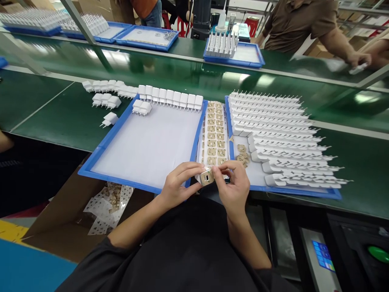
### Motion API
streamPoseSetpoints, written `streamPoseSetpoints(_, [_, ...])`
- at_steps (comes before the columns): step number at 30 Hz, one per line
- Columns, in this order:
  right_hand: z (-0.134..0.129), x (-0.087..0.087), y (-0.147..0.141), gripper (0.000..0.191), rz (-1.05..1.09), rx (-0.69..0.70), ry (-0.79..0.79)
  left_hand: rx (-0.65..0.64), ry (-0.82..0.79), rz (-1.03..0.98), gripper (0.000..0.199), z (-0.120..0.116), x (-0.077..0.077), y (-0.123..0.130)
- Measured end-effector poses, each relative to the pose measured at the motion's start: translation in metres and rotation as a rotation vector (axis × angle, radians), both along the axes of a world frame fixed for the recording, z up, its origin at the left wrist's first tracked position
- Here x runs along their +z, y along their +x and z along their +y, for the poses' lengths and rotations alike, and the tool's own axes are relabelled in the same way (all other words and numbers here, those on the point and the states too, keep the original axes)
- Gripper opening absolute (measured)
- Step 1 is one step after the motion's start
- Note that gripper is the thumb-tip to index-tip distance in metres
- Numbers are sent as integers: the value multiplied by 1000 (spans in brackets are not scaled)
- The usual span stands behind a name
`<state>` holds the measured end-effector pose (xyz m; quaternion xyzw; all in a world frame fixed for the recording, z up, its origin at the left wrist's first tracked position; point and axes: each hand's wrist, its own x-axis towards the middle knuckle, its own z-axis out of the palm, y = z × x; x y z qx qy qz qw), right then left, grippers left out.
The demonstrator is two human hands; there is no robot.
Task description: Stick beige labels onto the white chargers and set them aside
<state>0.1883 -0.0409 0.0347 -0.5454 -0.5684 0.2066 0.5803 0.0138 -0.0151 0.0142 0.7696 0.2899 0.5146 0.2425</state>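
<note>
A white charger (206,177) with a tan end face and port openings is held at the near edge, between the two trays. My left hand (180,182) grips it from the left, thumb below and fingers above. On the other side, my right hand (233,184) has its thumb and index finger pinched at the charger's right edge. Just beyond lies a white sheet (216,132) of tan stickers. The left blue tray (146,146) bears a row of white chargers (170,97) at its far side. Many chargers (282,142) stand in rows in the right blue tray (304,192), beside loose tan pieces (242,156).
Several loose chargers (110,119) lie on the green table (45,109) at the left. A cardboard box (67,219) with scrap sheets stands below. Across the belt are more blue trays (234,61) and a person in a brown shirt (299,26).
</note>
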Motion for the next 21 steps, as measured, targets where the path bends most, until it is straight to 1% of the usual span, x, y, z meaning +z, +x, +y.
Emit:
streamPoseSetpoints(2, [1, -3, 0, 5, 166, 75, -96, 27, -1, -22, 42, -1, -1, 2])
streamPoseSetpoints(4, [0, -5, -2, 11, 321, 221, -180, 53, 26, -26, 41, -2, -2, 3])
streamPoseSetpoints(5, [-1, -5, -3, 14, 377, 284, -201, 67, 50, -19, 41, -2, -2, 4])
streamPoseSetpoints(7, [-2, -7, -8, 13, 453, 346, -202, 94, 107, -2, 40, -1, -3, 6])
streamPoseSetpoints(12, [-2, -10, -17, 9, 615, 362, -185, 124, 242, 36, 41, 0, -6, 6])
streamPoseSetpoints(15, [-1, -12, -17, 10, 666, 362, -178, 117, 277, 38, 42, 1, -8, 5])
streamPoseSetpoints(18, [-1, -14, -12, 11, 656, 380, -190, 94, 249, 18, 43, 1, -8, 3])
streamPoseSetpoints(21, [0, -12, -3, 13, 536, 419, -210, 52, 156, -17, 44, 0, -7, 3])
